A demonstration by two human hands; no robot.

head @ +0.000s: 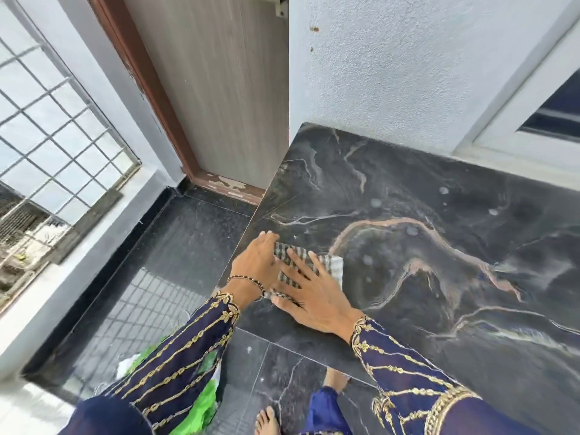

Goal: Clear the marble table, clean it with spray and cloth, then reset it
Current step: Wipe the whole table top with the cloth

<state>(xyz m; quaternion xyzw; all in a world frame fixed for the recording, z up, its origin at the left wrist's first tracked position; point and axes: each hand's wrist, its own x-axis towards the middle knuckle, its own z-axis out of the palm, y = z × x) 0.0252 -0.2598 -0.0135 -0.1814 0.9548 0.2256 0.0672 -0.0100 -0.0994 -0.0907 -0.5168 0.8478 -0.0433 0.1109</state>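
Right now your right hand (309, 296) lies flat, fingers (298, 262) spread wide, pressing the checked cloth (296, 268) at the table (439, 246) near-left edge. Your left hand (255, 262) rests on the cloth's left end, fingers together. Beyond, pale droplets (443, 190) dot the marble.

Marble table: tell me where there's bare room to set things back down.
Most of the marble table is bare: the back strip along the white wall and the window frame, plus the right side. It shows pale spots. Only the near left edge is taken, where the left hand and right hand press the checked cloth.
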